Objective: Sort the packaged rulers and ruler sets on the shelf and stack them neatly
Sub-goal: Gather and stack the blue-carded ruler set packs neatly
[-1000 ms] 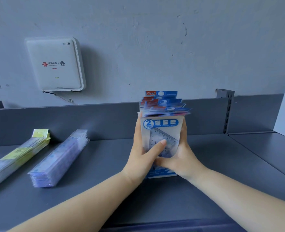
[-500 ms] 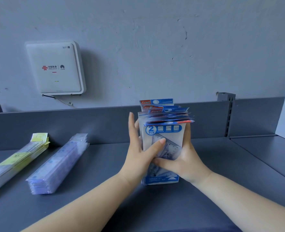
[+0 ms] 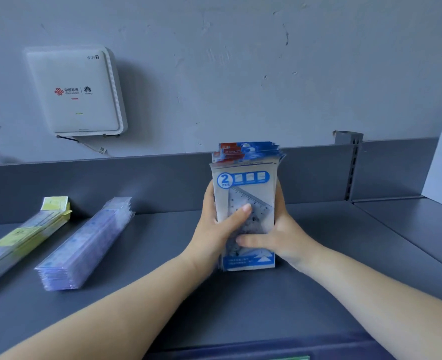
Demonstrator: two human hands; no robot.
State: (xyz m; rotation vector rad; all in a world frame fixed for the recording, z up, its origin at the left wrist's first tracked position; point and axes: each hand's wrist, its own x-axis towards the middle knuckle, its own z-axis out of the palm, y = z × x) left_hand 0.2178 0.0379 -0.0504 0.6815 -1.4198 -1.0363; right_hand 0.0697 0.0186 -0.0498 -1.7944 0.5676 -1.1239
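Since a second before, the uneven tops of the ruler sets (image 3: 246,193) had settled closer together, and the bundle stood upright with its lower edge on the shelf (image 3: 318,294). It sat clamped between both palms. The left hand (image 3: 214,229) gripped its left side, thumb laid across the front; the right hand (image 3: 282,237) gripped the right side, thumb pointing left. Left of them lay two ruler stacks, blue (image 3: 85,245) and yellow (image 3: 25,235).

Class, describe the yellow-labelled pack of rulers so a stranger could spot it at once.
Start at the white wall box and drop to the grey shelf below. The yellow-labelled ruler pack lies farthest left, beside the clear bluish ruler stack; only it carries yellow labels.
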